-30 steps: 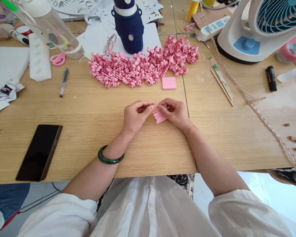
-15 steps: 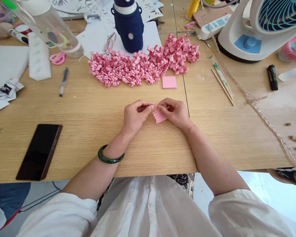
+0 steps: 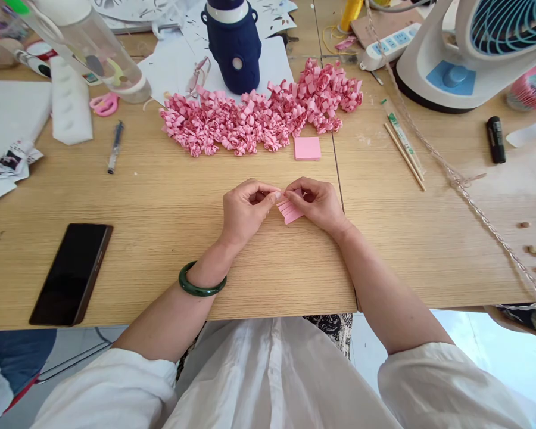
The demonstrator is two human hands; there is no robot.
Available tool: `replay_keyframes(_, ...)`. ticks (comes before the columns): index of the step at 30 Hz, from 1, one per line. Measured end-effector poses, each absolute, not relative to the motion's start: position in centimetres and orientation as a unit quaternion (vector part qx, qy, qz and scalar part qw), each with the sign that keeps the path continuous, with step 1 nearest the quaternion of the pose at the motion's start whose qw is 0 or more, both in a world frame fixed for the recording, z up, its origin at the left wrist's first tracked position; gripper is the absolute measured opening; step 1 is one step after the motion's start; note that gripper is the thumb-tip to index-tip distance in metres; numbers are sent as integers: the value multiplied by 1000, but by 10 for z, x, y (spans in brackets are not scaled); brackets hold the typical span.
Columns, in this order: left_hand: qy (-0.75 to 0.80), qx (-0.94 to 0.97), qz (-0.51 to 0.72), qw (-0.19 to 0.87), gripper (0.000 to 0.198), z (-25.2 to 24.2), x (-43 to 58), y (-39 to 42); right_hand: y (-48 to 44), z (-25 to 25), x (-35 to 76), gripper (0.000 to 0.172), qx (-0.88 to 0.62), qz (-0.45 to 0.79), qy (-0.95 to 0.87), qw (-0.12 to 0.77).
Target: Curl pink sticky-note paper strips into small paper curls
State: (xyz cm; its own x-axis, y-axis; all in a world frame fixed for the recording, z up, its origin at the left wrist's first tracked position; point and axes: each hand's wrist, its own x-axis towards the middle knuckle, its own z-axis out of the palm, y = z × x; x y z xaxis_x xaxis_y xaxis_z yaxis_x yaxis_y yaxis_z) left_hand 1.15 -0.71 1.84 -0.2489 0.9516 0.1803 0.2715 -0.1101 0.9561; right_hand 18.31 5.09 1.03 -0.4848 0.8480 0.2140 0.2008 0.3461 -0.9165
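A pink paper (image 3: 291, 211) cut into strips along one side hangs between my two hands over the table. My left hand (image 3: 249, 208), with a dark green bangle (image 3: 202, 282) on its wrist, pinches the paper's end with thumb and forefinger. My right hand (image 3: 318, 204) grips the uncut part, its fingers hiding some of it. Beyond the hands lies a small stack of pink paper (image 3: 307, 148). Behind that stretches a long heap of curled pink paper flowers (image 3: 245, 122).
A dark blue bottle (image 3: 234, 53) stands behind the flowers. To the left are a phone (image 3: 71, 274), a pen (image 3: 115, 146) and pink scissors (image 3: 104, 104). To the right lie thin sticks (image 3: 404, 156), a braided cord (image 3: 482, 211), a black marker (image 3: 495, 139) and a fan (image 3: 446, 65).
Almost nothing differs. My left hand has shifted very slightly left, and both hands keep hold of the cut pink paper.
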Motion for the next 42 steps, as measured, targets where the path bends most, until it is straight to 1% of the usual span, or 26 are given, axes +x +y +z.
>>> replay_keyframes(3,577,502,532,363,5,18,11,-6,51,10,183,17,-357,449,-734,364)
replay_keyframes(5,563,495,538,384,10,17,11,-5,51,10,183,17,-362,447,-732,365)
replay_keyframes(9,549,492,551,392,18,16,9,-6,51,10,183,18,-370,442,-733,361)
replay_keyframes(19,584,529,510,344,12,17,10,-7,51,11,183,20,-365,448,-736,353)
replay_keyframes(27,591,539,501,330,10,15,10,-5,51,11,182,19,-368,447,-738,347)
replay_keyframes(33,599,556,496,294,8,17,11,-6,51,11,183,20,-364,449,-740,345)
replay_keyframes(42,612,548,492,287,5,18,12,-6,53,9,183,19,-361,445,-749,332)
